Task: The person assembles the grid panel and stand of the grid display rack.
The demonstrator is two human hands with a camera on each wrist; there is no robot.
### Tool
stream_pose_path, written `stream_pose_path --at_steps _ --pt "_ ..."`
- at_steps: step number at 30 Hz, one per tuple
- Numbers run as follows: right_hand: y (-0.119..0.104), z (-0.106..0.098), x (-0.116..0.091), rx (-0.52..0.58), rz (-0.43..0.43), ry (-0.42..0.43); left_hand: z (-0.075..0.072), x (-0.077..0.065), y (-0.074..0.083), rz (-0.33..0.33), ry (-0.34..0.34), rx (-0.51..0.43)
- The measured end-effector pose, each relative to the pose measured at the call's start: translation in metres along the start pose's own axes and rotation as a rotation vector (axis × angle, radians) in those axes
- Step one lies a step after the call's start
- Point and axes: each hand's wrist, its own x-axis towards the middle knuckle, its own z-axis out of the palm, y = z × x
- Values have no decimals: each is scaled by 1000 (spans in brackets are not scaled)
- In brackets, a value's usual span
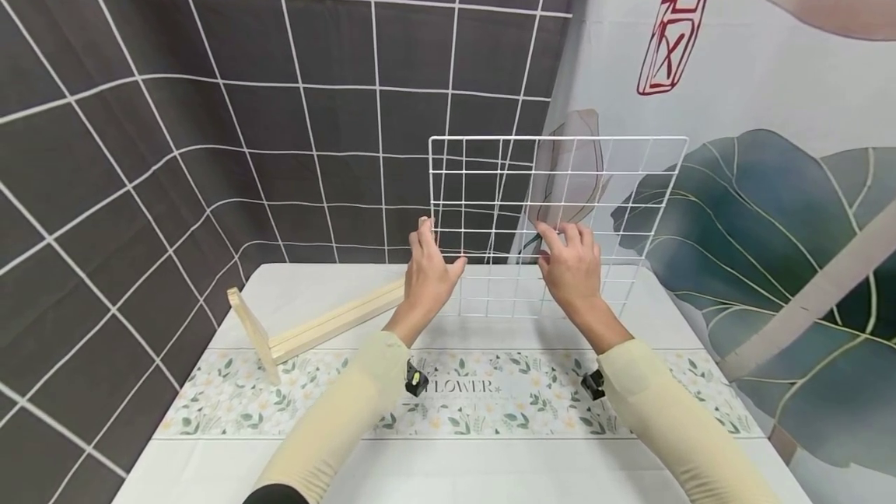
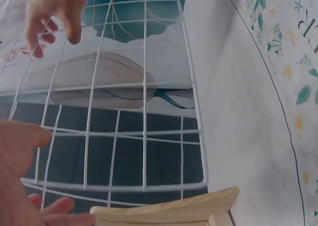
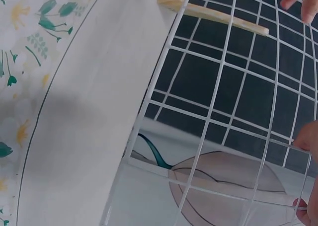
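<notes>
A white wire grid panel (image 1: 553, 203) stands upright at the back of the table in the head view. My left hand (image 1: 428, 274) is at its left edge, with straight fingers beside the edge wire and the thumb spread over the mesh. Further right, my right hand (image 1: 572, 267) holds the mesh, its fingers bent at the wires. The right wrist view shows this thumb (image 3: 304, 136) and a fingertip on either side of a wire. A pale wooden stand (image 1: 336, 323) lies to the left, its right end hidden behind the left hand.
The white table (image 1: 280, 457) carries a cloth strip printed with flowers (image 1: 483, 387). A dark curtain with white grid lines (image 1: 315, 115) hangs behind and on the left. A pale curtain with large leaves (image 1: 756, 201) hangs on the right.
</notes>
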Motion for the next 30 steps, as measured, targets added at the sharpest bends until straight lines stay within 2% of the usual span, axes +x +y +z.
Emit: stream_pose_path --at_steps 4,10,13,21,25,30 --pt "4 -1 0 -2 18 -10 -7 0 -8 -6 15 31" --pt "8 0 -3 11 30 -17 -21 0 -18 -102 9 53" --pt "9 0 -4 11 29 -21 -31 -1 -25 -116 -6 48" --pt "12 -4 -3 2 25 -26 -60 -4 -51 -192 6 99" --pt "11 -4 -3 9 30 -38 -73 -5 -60 -206 -7 102" --pt "9 -3 -5 14 32 -38 -90 -6 -73 -221 10 107"
